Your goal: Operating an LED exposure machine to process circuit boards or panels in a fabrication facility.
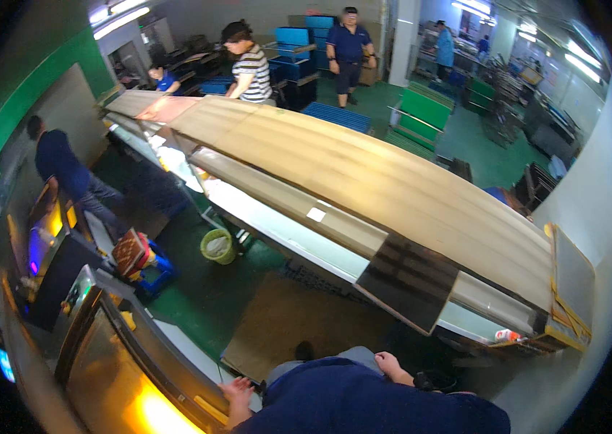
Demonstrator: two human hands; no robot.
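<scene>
Two hands show at the lower edge: left hand [237,394] spread flat, fingers on the edge of the glowing machine housing [132,376]; right hand [390,367] loosely curled, empty, near the long tabletop's [364,181] near end. Heat or pinching at that edge appears the likeliest hazard.

white label [316,214] on bench, blue screen [5,364] left

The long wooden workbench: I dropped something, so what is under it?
Under the long wooden workbench, the green floor shows a round green bin and a brown cardboard sheet. Farther back, the benchtop and its pale lower shelf hide the floor.
</scene>
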